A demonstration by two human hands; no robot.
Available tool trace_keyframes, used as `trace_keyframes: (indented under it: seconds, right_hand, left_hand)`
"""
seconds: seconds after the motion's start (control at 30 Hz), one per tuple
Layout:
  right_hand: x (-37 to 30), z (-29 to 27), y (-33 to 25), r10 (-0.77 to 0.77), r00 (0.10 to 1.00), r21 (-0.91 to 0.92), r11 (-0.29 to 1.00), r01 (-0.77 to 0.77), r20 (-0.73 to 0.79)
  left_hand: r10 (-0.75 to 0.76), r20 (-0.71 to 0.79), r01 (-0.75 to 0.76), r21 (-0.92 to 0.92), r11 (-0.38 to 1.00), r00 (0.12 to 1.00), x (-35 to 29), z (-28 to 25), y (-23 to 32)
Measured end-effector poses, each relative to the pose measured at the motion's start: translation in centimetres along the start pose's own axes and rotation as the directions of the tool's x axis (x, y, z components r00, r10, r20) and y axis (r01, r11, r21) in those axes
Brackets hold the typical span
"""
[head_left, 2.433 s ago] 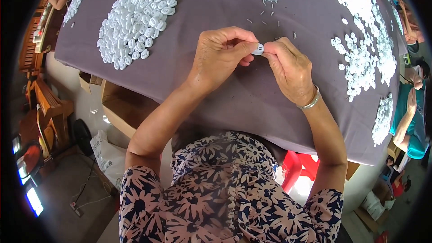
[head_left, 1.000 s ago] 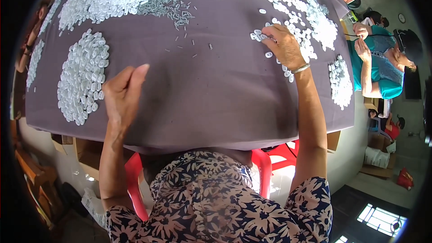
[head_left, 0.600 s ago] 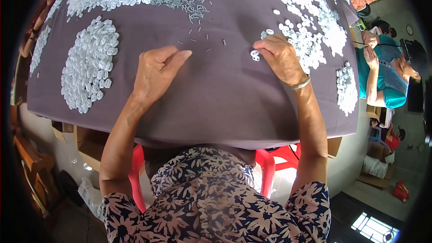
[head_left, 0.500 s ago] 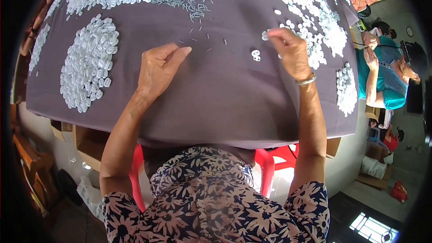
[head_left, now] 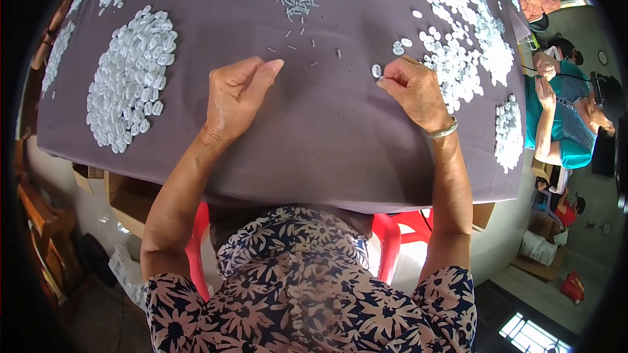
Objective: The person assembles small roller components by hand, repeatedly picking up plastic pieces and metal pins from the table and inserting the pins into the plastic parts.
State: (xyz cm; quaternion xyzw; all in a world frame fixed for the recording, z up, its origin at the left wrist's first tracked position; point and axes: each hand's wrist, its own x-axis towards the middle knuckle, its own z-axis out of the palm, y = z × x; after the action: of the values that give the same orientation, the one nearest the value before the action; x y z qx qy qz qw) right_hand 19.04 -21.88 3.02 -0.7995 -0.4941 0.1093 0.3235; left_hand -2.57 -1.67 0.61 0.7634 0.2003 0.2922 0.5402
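My left hand [head_left: 239,95] is above the middle-left of the cloth, its thumb and forefinger pressed together; whatever they may hold is too small to make out. Several loose metal pins [head_left: 313,43] lie just beyond its fingertips. Farther right, my right hand [head_left: 415,91] is low over the cloth with thumb and finger pinched at a small white plastic piece [head_left: 381,80], which is partly hidden. Touching or close to that is another oval white piece with dark holes [head_left: 375,69]. Two more white pieces [head_left: 398,48] lie just past the right knuckles.
A heap of white pieces [head_left: 131,85] covers the cloth's left side. Grey pins [head_left: 297,3] are piled at the far middle. More white pieces [head_left: 451,68] spread at right, with a small pile [head_left: 508,134] near the edge. Another person [head_left: 556,108] works at right.
My right hand has come down and slightly nearer, its fingers now closed at the loose white pieces. The left hand has hardly moved. The whole view has shifted a little.
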Motion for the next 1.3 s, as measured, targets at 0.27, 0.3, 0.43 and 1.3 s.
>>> trace_keyframes:
  seconds: [0.27, 0.3, 0.43, 1.3]
  right_hand:
    - [0.1, -0.5, -1.0, 0.121, 0.993, 0.44, 0.89, -0.117, 0.019]
    - [0.4, -0.1, -2.0, 0.108, 0.994, 0.441, 0.891, -0.11, 0.031]
    - [2.1, 1.5, -4.8, -0.038, 0.999, 0.387, 0.922, 0.021, 0.036]
    - [4.6, 9.3, -8.0, -0.054, 0.997, 0.735, 0.674, 0.071, -0.047]
  left_hand:
    - [-0.04, 0.058, 0.038, 0.033, 0.999, 0.998, 0.1, 0.3, 0.2]
    - [-0.02, 0.047, 0.02, 0.005, 1.0, 0.999, 0.0, 0.4, 0.1]
    - [0.058, 0.029, -0.055, -0.086, 0.995, 0.998, 0.0, 0.6, -0.2]
    - [-0.01, -0.089, -0.014, -0.272, 0.962, 0.996, 0.6, 0.2, -0.7]
